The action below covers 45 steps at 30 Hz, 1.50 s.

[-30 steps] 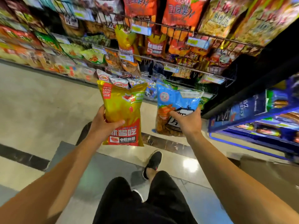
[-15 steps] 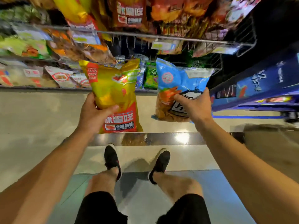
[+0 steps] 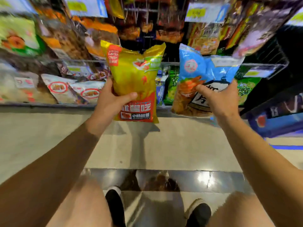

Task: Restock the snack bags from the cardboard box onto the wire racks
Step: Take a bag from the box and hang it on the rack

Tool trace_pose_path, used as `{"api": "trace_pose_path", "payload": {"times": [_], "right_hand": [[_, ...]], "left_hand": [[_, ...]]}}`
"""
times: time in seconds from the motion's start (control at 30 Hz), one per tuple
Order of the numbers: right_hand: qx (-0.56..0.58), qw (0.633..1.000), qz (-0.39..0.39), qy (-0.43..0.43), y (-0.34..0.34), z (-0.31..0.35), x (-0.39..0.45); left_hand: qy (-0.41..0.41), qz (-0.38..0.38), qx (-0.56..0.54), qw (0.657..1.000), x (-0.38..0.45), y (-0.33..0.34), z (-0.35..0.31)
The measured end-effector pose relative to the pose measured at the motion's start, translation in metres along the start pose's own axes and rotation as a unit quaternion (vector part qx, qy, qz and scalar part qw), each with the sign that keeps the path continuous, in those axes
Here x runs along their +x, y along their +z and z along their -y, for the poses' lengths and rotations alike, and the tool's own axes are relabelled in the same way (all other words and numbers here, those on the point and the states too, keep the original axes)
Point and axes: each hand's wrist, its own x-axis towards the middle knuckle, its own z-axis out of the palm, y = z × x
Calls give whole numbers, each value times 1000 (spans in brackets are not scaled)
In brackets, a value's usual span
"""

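Item 1: yellow crinkled snack bag with a red lower panel [image 3: 133, 82], centre of frame. Your left hand [image 3: 109, 106] grips it low on its left side, thumb curled across the front, the other fingers hidden behind. It hangs upright and free in front of the racks, touching nothing else.

Item 2: light-blue plastic snack bag with a fried-snack picture [image 3: 201, 79], right of centre. Your right hand [image 3: 219, 102] clamps its lower right portion, thumb pressed over the black-and-white label. Its top tilts slightly right.

Item 3: grey wire racks [image 3: 168, 63], filling the upper half of frame, tiers packed with blurred bags. The cardboard box is not in view.

Handling note, as judged: you appear to be carrying both bags toward a tier. Seat one bag at a time, top edge leading, and slide it in behind matching stock; keep your grip low so the air-filled body is not crushed.

Edges and room: the front rail of the middle tier runs just behind both bag tops, so lift over it rather than push through it. The dark gap between the two bags, upper centre, looks like the most open slot. A blue shelf unit [image 3: 278, 115] stands close at the right edge; the tiled floor [image 3: 155, 148] below gives open stepping room.
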Motion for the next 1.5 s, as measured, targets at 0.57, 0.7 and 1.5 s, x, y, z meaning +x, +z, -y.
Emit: {"api": "trace_pose_path", "payload": {"times": [0.57, 0.7, 1.5], "right_hand": [[70, 983, -52, -161, -11, 60, 54], [76, 982, -35, -172, -14, 79, 59], [80, 981, -34, -175, 0, 106, 69]], "left_hand": [[234, -53, -46, 970, 48, -12, -99], [281, -78, -74, 954, 47, -15, -130], [370, -104, 104, 917, 115, 15, -212]]}}
